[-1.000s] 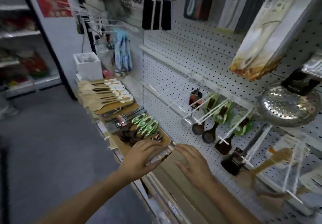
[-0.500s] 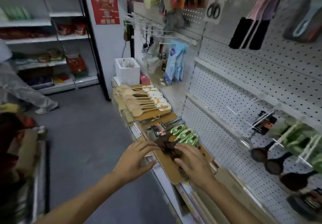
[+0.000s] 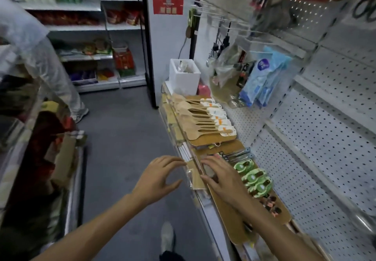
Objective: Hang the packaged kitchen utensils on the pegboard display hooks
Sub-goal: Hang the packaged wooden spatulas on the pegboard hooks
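two hands, left (image 3: 157, 181) and right (image 3: 220, 176), each grip loosely open, holding nothing

Bare pegboard (image 3: 325, 138) above crowded shelf (image 3: 205, 205)

Wooden spatulas (image 3: 195, 118) matt, pale; pegboard (image 3: 325, 138) white perforated metal; green-carded utensil packs (image 3: 254, 177) glossy plastic
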`<state>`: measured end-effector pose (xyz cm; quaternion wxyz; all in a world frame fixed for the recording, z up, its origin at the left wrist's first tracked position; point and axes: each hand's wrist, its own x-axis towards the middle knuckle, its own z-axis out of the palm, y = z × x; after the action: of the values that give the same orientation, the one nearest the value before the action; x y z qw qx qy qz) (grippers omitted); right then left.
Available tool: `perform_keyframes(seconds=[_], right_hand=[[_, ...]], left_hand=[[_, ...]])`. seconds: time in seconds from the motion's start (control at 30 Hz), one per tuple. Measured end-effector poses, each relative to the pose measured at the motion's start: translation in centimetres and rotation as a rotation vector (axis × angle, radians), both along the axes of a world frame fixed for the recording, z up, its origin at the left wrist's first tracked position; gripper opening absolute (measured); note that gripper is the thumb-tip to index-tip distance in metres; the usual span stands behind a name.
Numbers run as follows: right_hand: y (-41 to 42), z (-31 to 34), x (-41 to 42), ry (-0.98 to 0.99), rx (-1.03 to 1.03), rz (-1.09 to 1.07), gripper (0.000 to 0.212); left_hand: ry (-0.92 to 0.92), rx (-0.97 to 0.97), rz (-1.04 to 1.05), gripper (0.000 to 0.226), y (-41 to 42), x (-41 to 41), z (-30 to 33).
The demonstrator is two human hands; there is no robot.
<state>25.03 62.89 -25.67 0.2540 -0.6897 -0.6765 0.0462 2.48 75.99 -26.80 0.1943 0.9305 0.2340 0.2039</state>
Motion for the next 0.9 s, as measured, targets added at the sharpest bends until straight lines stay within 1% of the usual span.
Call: perform_keyframes(seconds=[0.13, 0.27, 0.47, 0.7, 0.9], right_hand=[[8.6, -1.0, 1.7, 0.007, -0.002, 0.039, 0.042], [16.2, -0.6, 3.2, 0.036, 0.017, 0.055, 0.039], [23.6, -0.2, 5.5, 0.034, -0.020, 0.049, 0.040], [28.9, -1.4, 7.7, 0.061, -0.064, -0.029, 0.038], [33.1, -3.3, 9.0, 0.109, -0.120, -0.235, 0.042]], left_hand=[[0.035, 0.029, 0.060, 0.045, 7.4, 1.8, -0.3], [0.047, 0.038, 0.094, 0.045, 14.5, 3.1, 0.3], [0.061, 0.023, 0.117, 0.043, 23.1, 5.2, 0.8], [0.086, -0.020, -0.009, 0.044, 31.0, 9.4, -0.5], [0.126, -0.057, -0.235, 0.044, 39.3, 14.0, -3.2]])
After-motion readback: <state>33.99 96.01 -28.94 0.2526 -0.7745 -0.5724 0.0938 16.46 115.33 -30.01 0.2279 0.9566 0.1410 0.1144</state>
